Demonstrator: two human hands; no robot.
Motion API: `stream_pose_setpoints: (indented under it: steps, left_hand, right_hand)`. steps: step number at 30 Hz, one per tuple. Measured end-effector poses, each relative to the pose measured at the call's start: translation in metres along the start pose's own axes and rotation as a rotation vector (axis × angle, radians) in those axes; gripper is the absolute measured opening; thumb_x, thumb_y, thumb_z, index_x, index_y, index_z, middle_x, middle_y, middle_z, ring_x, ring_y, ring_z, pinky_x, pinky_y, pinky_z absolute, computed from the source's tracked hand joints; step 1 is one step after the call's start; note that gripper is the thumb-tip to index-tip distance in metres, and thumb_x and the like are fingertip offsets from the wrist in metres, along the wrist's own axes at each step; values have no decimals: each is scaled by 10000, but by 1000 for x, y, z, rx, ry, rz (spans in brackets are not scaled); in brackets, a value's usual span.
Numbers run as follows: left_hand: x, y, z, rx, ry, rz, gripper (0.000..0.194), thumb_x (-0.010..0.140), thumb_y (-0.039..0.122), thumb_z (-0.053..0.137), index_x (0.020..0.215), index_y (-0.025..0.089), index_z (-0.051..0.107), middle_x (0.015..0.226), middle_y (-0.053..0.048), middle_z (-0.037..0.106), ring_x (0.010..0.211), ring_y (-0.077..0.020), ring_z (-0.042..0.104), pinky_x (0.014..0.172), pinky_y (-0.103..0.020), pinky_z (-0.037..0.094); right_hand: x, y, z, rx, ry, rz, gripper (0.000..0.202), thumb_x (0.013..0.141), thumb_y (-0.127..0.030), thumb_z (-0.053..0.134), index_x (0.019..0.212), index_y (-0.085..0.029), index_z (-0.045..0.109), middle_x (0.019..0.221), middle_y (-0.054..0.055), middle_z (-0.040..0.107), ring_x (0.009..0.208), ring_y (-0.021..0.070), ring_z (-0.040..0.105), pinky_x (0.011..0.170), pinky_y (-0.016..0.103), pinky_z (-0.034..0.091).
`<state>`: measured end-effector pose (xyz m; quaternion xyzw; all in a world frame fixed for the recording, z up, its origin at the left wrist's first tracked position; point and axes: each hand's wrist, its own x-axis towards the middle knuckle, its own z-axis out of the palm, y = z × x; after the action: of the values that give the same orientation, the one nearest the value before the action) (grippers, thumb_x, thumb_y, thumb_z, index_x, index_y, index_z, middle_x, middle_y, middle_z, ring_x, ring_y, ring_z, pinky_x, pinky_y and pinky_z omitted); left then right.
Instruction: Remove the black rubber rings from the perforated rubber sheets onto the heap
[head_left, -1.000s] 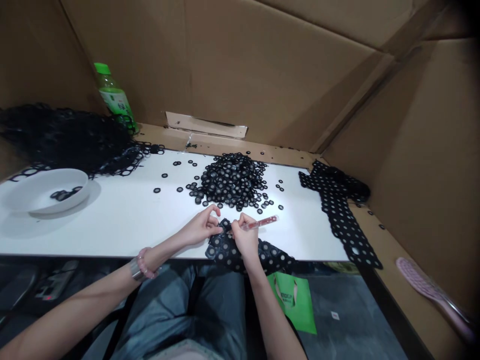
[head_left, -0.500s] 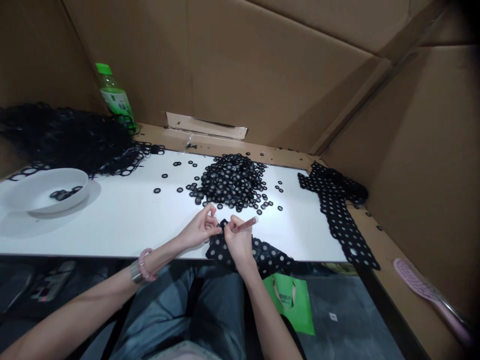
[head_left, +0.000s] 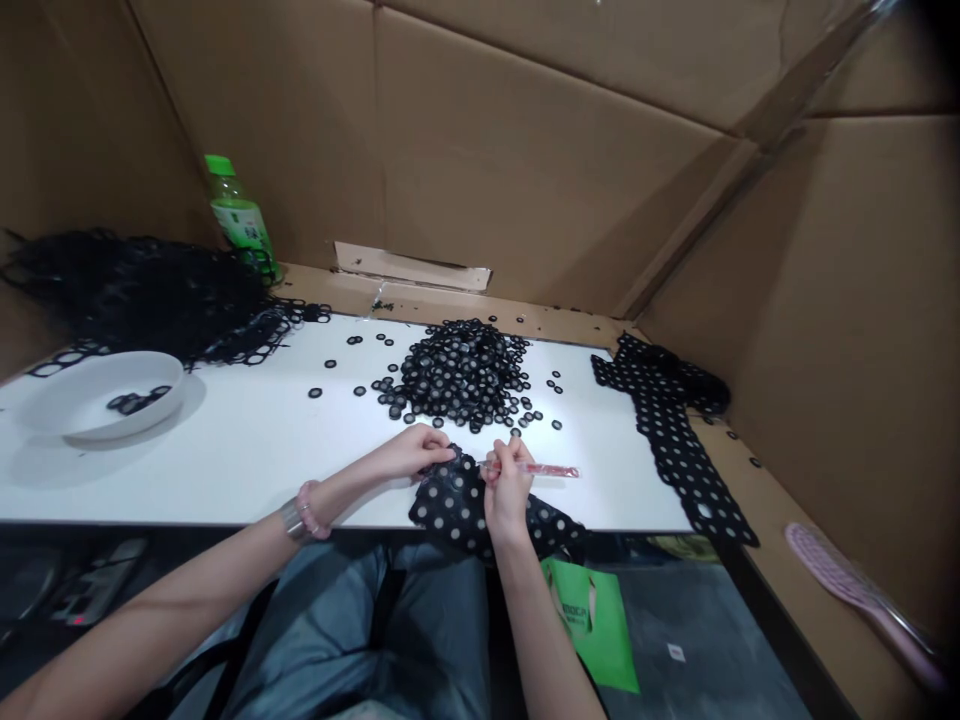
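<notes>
A black sheet with pale dots (head_left: 450, 505) hangs partly over the front edge of the white board (head_left: 262, 450). My left hand (head_left: 420, 450) pinches the sheet's upper left corner between thumb and fingers. Just to the right, my right hand (head_left: 510, 475) is closed round a thin red, clear-ended tool (head_left: 551, 469), whose tip points left at the sheet's upper edge. Behind both hands lies a heap of small black rings with pale centres (head_left: 461, 370), with loose ones scattered around it.
On the left are a white bowl (head_left: 161, 408) with several black pieces, a black tangled pile (head_left: 142, 290) and a green-capped bottle (head_left: 244, 220). Another dotted black sheet (head_left: 679, 450) lies right, near a pink brush (head_left: 832, 565). A green bag (head_left: 611, 630) is below.
My left hand has moved right and closed on the sheet's corner. My right hand has shifted right, and its tool has turned from slanting upward to nearly level. The view has tilted slightly.
</notes>
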<state>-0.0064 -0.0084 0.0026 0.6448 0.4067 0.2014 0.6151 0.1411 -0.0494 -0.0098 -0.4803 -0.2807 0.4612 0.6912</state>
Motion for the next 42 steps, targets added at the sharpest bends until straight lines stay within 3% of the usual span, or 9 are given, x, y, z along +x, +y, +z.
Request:
stream_pose_setpoints:
  steps: [8, 16, 20, 22, 27, 31, 34, 38, 42]
  left_hand:
    - [-10, -1, 0, -14, 28, 34, 407, 702, 516, 564, 559, 162, 421, 477, 71, 330, 410, -65, 343, 395, -181, 279]
    - [-31, 1, 7, 21, 1, -17, 429, 596, 297, 706, 949, 129, 528, 619, 53, 488, 508, -76, 422, 471, -183, 307]
    - [-35, 15, 7, -130, 9, 19, 510, 600, 277, 706, 1035, 151, 472, 707, 22, 560, 580, -95, 488, 539, -201, 354]
    - [-35, 28, 11, -138, -20, 51, 505, 615, 268, 701, 1051, 155, 474, 641, 49, 522, 553, -86, 468, 521, -192, 334]
    - [-31, 75, 40, -80, -144, 155, 462, 656, 223, 672, 1078, 175, 489, 499, 110, 344, 452, -57, 368, 454, -178, 245]
    - [-33, 120, 58, -104, -170, 262, 447, 664, 225, 663, 1077, 185, 495, 536, 95, 384, 460, -52, 369, 446, -173, 248]
    - [-40, 145, 53, -129, -48, 370, 433, 674, 232, 663, 1070, 190, 494, 588, 68, 456, 499, -64, 420, 458, -168, 290]
    - [-50, 153, 36, -165, 174, 415, 408, 683, 244, 668, 1040, 181, 482, 576, 69, 458, 507, -66, 442, 456, -155, 306]
    - [-56, 148, 30, -222, 200, 399, 371, 682, 228, 669, 997, 188, 477, 572, 74, 482, 498, -61, 463, 455, -144, 316]
  right_hand:
    - [4, 0, -6, 107, 44, 37, 364, 651, -257, 568, 555, -213, 219, 425, -122, 254, 355, 30, 217, 359, 159, 185]
    - [3, -6, -3, 150, 76, -21, 360, 750, -469, 513, 600, -212, 312, 437, -106, 309, 338, 41, 265, 356, 167, 189]
    - [-2, -31, -39, 119, -16, -109, 582, 802, -665, 178, 969, -217, 509, 294, -131, 245, 244, 78, 199, 324, 192, 179]
    - [-4, -45, -66, 26, -13, -221, 645, 791, -682, 206, 1056, -189, 525, 259, -127, 275, 222, 84, 209, 312, 198, 175]
    - [-14, -64, -108, -257, 13, -325, 476, 778, -631, 392, 662, -186, 514, 548, 46, 664, 453, 161, 589, 438, 260, 413]
    - [-32, -58, -107, -365, 12, -172, 373, 825, -559, 378, 684, -218, 437, 775, 73, 713, 716, 210, 654, 652, 336, 472]
    - [-49, -50, -104, -502, -13, -142, 317, 855, -492, 377, 706, -226, 461, 797, 48, 698, 779, 204, 630, 773, 346, 424]
    - [-53, -49, -93, -500, 9, -237, 281, 877, -440, 365, 711, -223, 431, 771, 23, 667, 835, 194, 604, 833, 350, 383]
    - [-40, -51, -65, -450, -122, -207, 245, 855, -440, 411, 742, -225, 440, 849, 13, 636, 872, 183, 581, 786, 322, 423]
